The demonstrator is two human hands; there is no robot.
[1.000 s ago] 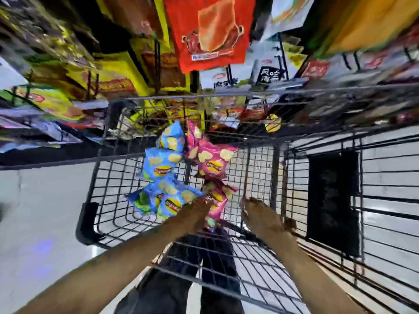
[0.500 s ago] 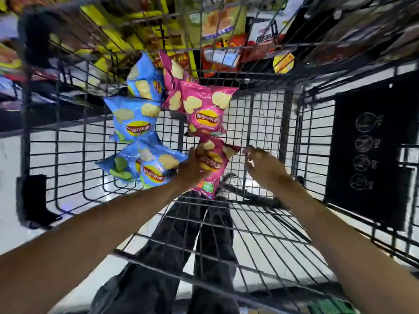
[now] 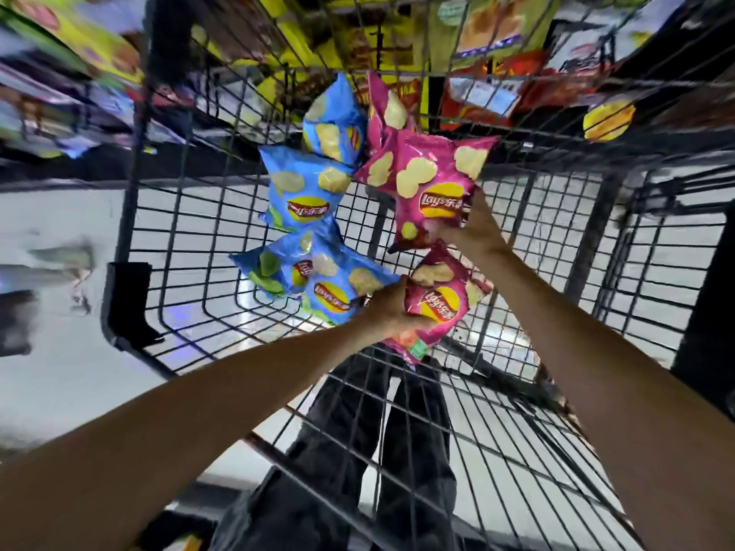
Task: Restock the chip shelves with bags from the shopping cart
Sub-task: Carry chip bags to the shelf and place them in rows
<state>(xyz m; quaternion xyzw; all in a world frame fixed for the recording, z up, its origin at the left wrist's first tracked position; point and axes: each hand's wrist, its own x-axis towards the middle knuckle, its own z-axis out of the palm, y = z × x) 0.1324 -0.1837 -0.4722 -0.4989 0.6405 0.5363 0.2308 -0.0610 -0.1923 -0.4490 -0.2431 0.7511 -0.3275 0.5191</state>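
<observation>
1. Head view: the cart (image 3: pixel 131 240), a black wire basket, fills most of the frame; both forearms reach in over its near rim.
2. The left hand (image 3: pixel 391 312) grips the near pink bag (image 3: pixel 439 308), thumb curled over its lower edge; its fingers are hidden, so it cannot be told whether they also hold the near blue bag (image 3: pixel 330 290) just to its left.
3. The right hand (image 3: pixel 463 232) pinches the lower edge of the far pink bag (image 3: pixel 427 184), fingers curled onto the foil.
4. Two more blue bags lie beyond: the middle blue bag (image 3: pixel 300 188) and the far blue bag (image 3: pixel 332 121), which leans near the front wire wall. A second pink pack (image 3: pixel 384 105) stands just beside it.
5. The bags cluster in the basket's middle, touching one another. Bare wire floor lies open on the left side and in the right rear corner, and the near part of the floor under the forearms holds nothing.
6. The cart's side walls rise close on both flanks; a dark panel (image 3: pixel 706 312) stands at the right edge.
7. The bags carry a red and yellow "Lay's" logo with further characters too small to read.
8. The shelves (image 3: pixel 489 85) beyond the front wall hold yellow, red and orange packs, blurred; their print cannot be read.
9. Dark trouser legs (image 3: pixel 338 451) show through the wire below.
</observation>
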